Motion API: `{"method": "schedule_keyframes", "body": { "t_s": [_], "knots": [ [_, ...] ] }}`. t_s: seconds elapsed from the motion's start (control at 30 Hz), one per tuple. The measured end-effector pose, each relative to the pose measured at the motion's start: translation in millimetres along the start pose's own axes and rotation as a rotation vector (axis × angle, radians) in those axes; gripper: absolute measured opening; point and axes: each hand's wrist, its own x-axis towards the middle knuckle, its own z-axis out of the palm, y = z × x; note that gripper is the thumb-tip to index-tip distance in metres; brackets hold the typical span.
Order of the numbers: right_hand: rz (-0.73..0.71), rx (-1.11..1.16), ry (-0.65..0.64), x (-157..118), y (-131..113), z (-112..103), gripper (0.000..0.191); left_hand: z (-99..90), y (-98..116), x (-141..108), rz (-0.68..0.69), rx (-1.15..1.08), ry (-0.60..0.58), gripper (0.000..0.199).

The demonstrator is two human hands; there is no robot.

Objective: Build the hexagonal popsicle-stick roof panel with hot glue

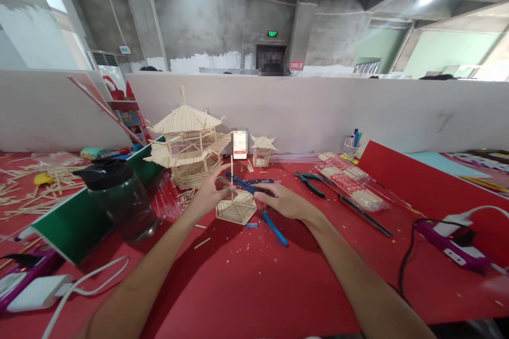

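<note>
My left hand (211,192) is closed, thumb and fingers pinching an upright thin wooden stick (231,169). My right hand (284,200) is closed on a long dark-blue tool (245,184); its exact kind is not clear. The tool's far end reaches behind the stick. Below both hands a hexagonal panel of wooden sticks (240,209) lies on the red tabletop (246,286). Beside the panel are a blue pen-like tool (275,229) and a small blue piece (252,225). A large stick pavilion (189,140) and a small one (263,151) stand behind.
A phone (239,144) stands upright at the back. To the right are green-handled pliers (310,184), packed sticks (350,180) and a black rod (366,215). A dark water bottle (121,198) stands left, by a green board (75,222). Power strips (453,249) and cables flank both sides.
</note>
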Motion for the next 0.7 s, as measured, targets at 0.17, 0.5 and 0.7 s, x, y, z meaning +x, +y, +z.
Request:
{"method": "schedule_keyframes", "body": {
  "t_s": [0.17,0.5,0.7],
  "knots": [
    [-0.038,0.006,-0.017,-0.4,-0.8,0.8,0.044,0.7,1.6,-0.9,-0.002,0.016,0.012,0.073],
    [-0.033,-0.044,-0.004,-1.3,-0.7,0.6,0.044,1.0,0.1,-0.8,-0.011,-0.018,0.003,0.074],
    [-0.056,-0.031,-0.019,0.0,0.1,1.8,0.044,0.3,3.9,-1.5,-0.01,0.01,0.019,0.073]
  ]
}}
